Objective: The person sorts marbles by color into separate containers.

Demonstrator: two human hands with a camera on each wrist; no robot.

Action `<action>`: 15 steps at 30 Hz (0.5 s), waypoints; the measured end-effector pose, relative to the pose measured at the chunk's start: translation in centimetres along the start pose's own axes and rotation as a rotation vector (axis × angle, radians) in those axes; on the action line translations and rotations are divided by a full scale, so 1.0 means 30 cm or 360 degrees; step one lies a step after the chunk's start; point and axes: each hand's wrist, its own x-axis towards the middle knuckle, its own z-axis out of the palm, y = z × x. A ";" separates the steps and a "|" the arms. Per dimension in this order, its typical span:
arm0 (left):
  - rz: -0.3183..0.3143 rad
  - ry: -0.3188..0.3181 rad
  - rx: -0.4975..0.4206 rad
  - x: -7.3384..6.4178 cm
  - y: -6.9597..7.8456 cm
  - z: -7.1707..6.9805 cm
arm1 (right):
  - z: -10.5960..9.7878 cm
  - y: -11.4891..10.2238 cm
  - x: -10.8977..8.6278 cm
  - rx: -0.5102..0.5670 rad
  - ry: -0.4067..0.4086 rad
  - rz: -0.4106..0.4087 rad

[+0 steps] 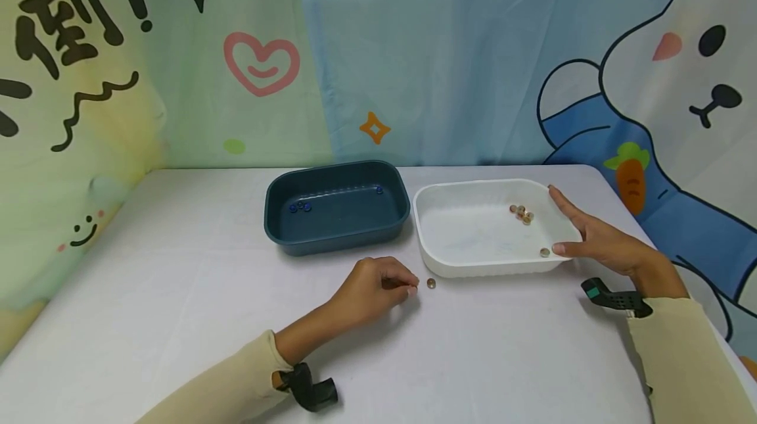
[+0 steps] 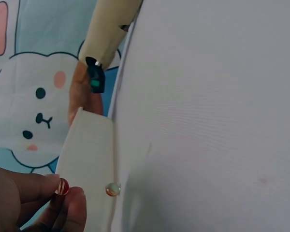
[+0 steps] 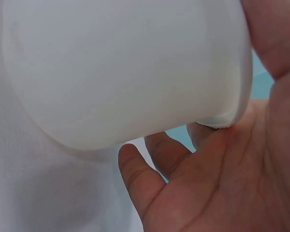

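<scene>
My left hand is over the table just in front of the two trays. It pinches a small red-streaked glass marble between thumb and fingertips. Right beside those fingertips, a clear amber-tinted marble lies on the tabletop. My right hand holds the right end of a white tray, with the thumb at the near corner and the fingers along the outside of the end wall. Inside that tray are several amber marbles in a cluster, and a single marble sits close to the right thumb.
Left of the white tray stands a dark blue tray with several blue marbles toward its left and one blue marble at its right. A white cloth covers the table. Behind hangs a printed cartoon curtain.
</scene>
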 end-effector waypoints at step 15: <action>-0.0153 -0.0021 -0.0385 0.089 0.061 0.009 | -0.005 0.009 -0.001 -0.0037 0.0023 0.0035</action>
